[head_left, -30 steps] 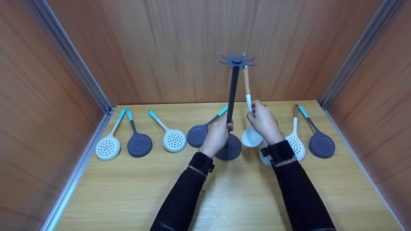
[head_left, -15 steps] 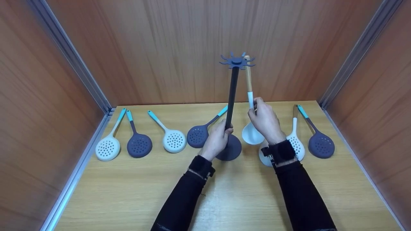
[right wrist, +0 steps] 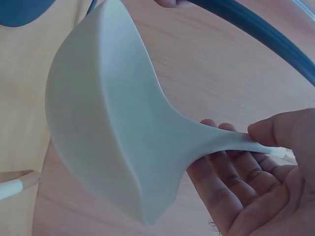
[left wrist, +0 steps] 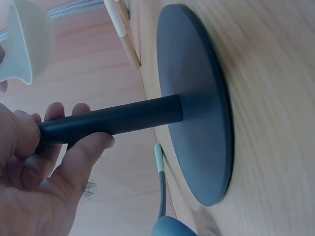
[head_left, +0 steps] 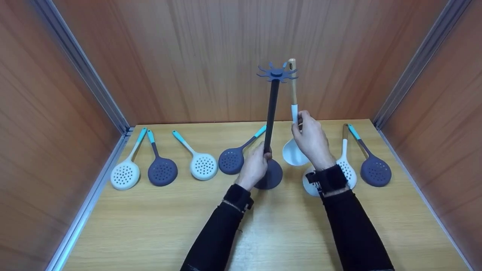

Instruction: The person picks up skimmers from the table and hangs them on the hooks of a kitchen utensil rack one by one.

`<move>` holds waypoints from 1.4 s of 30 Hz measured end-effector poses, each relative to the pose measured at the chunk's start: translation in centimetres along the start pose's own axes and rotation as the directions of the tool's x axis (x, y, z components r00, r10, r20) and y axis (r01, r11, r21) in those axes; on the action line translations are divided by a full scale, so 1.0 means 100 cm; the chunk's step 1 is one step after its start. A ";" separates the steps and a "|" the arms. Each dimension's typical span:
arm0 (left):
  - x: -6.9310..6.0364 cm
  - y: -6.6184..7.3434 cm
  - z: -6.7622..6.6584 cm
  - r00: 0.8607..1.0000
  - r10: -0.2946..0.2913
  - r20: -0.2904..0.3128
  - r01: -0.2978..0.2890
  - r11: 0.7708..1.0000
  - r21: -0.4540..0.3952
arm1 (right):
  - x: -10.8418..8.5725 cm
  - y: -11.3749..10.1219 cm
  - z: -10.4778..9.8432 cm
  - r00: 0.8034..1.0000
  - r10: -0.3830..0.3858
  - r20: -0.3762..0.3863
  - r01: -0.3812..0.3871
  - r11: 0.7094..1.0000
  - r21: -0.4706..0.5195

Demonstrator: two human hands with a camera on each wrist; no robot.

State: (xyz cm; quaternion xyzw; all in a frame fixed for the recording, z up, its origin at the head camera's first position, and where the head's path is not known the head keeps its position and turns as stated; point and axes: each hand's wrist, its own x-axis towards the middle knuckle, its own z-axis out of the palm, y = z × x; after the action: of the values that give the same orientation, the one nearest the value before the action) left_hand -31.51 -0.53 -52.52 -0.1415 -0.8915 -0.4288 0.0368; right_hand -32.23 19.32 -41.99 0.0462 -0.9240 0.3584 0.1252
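Observation:
A dark stand with a round base (left wrist: 197, 108) and a post (head_left: 272, 113) rises from the table, topped by a ring of curved hooks (head_left: 277, 73). My left hand (head_left: 254, 165) grips the lower post, thumb and fingers round it. In my right hand (head_left: 311, 141) a white ladle (right wrist: 133, 113) is pinched by its neck, bowl down and wooden handle end (head_left: 293, 81) up. That handle end overlaps the right side of the hooks in the head view; whether it touches them I cannot tell. The ladle's bowl hangs right of the post, above the table.
Left of the stand lie two white skimmers (head_left: 125, 175) (head_left: 203, 166) and two dark skimmers (head_left: 162, 171) (head_left: 231, 160). To the right are a white skimmer (head_left: 347, 171), a dark skimmer (head_left: 375, 171) and a white utensil (head_left: 310, 184) partly under my wrist. Wooden walls (head_left: 226, 56) enclose the table (head_left: 169, 233).
The ladle has risen, its handle end moving from below the hooks to above them and slightly right. My right hand has moved up a little; my left hand stays on the post.

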 end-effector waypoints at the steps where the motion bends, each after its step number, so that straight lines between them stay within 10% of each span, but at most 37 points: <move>1: 0.000 0.000 0.001 1.000 -0.003 -0.007 0.003 1.000 0.000 | 0.000 0.000 0.000 1.000 -0.007 -0.002 0.007 1.000 0.002; 42: 0.000 0.002 0.008 0.999 0.001 -0.049 0.000 0.999 0.034 | 0.000 -0.009 -0.011 0.994 -0.087 -0.073 0.086 0.996 -0.017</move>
State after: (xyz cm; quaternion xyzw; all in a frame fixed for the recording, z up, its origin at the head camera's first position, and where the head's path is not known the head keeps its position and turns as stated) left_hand -31.42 0.20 -52.90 -0.1305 -0.8974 -0.4170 0.0611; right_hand -31.89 19.43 -40.61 0.0723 -0.9183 0.3479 0.1748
